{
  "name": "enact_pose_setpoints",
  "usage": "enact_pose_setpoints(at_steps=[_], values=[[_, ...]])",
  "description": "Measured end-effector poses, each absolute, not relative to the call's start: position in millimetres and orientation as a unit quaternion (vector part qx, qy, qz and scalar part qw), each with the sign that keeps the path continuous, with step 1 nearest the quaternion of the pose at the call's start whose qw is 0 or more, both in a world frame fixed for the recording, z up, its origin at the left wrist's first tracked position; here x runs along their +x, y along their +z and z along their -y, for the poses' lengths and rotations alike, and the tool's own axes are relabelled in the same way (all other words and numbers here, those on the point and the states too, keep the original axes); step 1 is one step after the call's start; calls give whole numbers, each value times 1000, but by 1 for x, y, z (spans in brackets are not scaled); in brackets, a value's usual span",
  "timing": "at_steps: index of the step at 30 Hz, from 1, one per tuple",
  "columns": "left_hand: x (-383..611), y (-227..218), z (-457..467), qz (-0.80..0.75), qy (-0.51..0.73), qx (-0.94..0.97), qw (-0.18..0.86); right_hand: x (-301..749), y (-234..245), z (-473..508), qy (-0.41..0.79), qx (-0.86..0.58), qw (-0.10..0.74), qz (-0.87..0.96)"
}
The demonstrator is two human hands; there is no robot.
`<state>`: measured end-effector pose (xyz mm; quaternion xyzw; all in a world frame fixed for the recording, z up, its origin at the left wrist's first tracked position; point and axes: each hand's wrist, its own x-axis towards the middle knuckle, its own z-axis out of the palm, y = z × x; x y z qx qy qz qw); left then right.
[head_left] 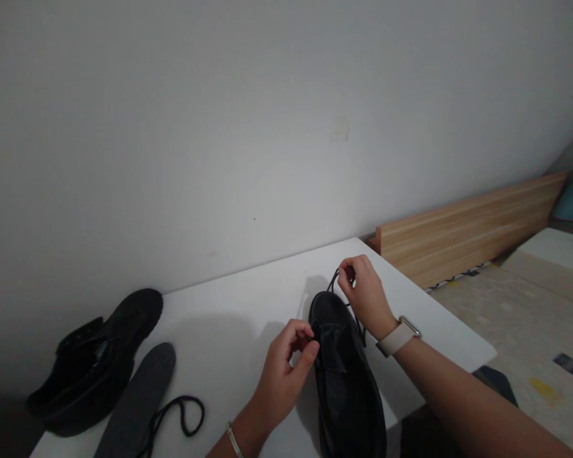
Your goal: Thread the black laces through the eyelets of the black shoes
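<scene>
A black shoe [351, 394] stands on the white table with its toe pointing away from me and its opening toward me. My left hand [289, 362], a bangle at its wrist, has curled fingers and thumb closed at the left edge of the shoe's lacing flap. Past the right side of the toe, my right hand [360, 286] pinches a thin black shoelace [333, 280]. Part of that lace runs down along the shoe's right side. What exactly lies between my left fingertips is partly hidden.
Another black shoe [100, 362] lies at the table's left, beside a dark grey insole [141, 397] and a looped black lace [193, 399]. The white table [229, 343] meets a grey wall [219, 159]. Right of it are a wooden headboard [468, 232] and a mattress [516, 331].
</scene>
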<state>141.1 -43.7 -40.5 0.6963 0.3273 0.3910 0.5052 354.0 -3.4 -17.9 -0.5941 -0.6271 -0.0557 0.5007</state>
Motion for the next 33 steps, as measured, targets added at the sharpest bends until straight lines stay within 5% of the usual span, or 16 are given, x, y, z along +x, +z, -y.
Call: enact_pose_setpoints(at_steps=[14,24,33], values=[[141,-46,45,-247,380,767,454,354,5,-29,-25,-589,627,509],[139,-44,47,-294,466,710,438,329,96,44,142,-483,523,688],[150,5,67,-340,420,651,533,304,97,77,537,-314,493,609]])
